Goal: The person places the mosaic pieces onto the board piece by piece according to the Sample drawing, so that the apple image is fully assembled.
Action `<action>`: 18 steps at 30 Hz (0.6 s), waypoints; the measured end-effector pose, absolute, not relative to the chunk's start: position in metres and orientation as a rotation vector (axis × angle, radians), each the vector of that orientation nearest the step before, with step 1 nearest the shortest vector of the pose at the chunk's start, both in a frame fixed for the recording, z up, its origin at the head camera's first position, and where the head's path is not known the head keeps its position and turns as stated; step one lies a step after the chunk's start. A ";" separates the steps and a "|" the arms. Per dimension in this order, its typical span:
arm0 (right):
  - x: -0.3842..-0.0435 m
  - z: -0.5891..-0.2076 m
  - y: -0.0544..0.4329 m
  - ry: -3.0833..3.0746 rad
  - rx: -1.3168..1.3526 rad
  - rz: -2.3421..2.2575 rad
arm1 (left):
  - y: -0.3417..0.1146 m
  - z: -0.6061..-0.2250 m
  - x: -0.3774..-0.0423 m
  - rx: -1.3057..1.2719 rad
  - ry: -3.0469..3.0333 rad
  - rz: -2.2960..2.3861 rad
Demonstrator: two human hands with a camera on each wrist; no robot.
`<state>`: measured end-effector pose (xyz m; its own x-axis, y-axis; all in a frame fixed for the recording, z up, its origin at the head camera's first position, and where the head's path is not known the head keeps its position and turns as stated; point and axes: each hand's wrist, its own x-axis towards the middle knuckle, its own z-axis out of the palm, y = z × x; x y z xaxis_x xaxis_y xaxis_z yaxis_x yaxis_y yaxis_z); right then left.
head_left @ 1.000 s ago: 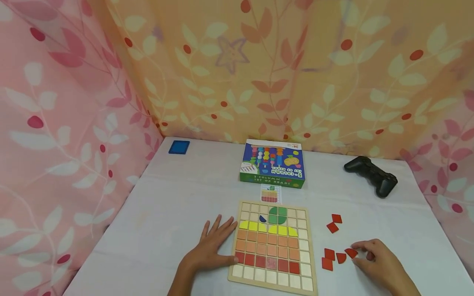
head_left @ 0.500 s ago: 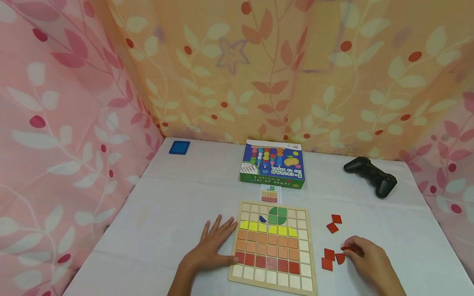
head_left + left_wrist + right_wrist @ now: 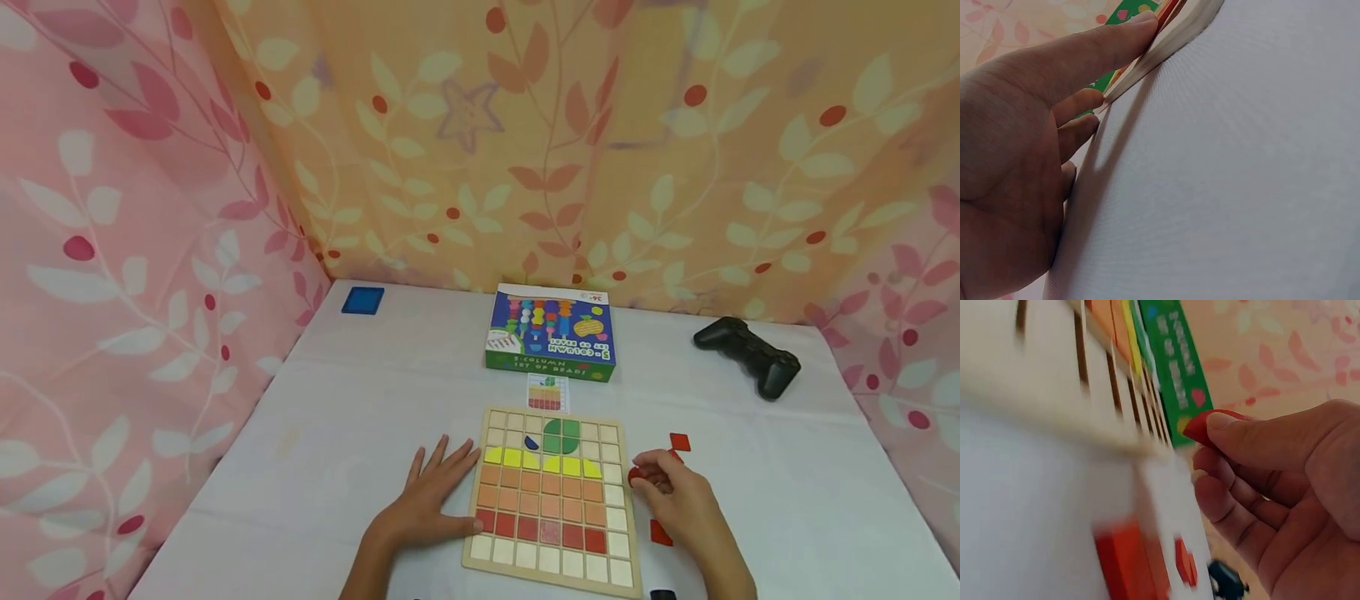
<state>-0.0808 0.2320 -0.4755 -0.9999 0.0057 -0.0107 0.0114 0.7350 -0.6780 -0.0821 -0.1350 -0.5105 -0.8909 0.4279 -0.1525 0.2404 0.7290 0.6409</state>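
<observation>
A wooden grid board (image 3: pixel 551 577) lies on the white table, with rows of red, orange and yellow tiles, a green leaf shape and a small blue piece (image 3: pixel 532 443). My left hand (image 3: pixel 427 504) rests at its left edge, fingers spread, the thumb touching the rim. Over the board's right edge, my right hand (image 3: pixel 678 500) pinches a red quarter-round tile (image 3: pixel 1200 427) between thumb and fingers; whether a second tile lies behind it, I cannot tell. Loose red tiles, such as one square (image 3: pixel 661 533), lie right of the board, partly hidden by this hand.
A pattern card (image 3: pixel 548 392) lies beyond the board, in front of a bead-set box (image 3: pixel 551 333). A black game controller (image 3: pixel 747 357) sits at the back right, and a blue square tray (image 3: pixel 363 300) at the back left. Patterned curtains enclose the table.
My right hand has picked up a red quarter-round tile from the loose pieces and moved left and away from me to the board's right edge. The left hand has stayed still.
</observation>
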 end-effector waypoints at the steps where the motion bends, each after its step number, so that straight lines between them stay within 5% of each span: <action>1: -0.081 -0.476 0.223 2.890 -0.012 -1.176 | -0.135 -0.511 -0.082 0.526 2.643 0.920; 18: -0.058 -0.492 0.097 2.426 -0.746 -1.337 | -0.138 -0.511 -0.084 0.583 2.633 0.921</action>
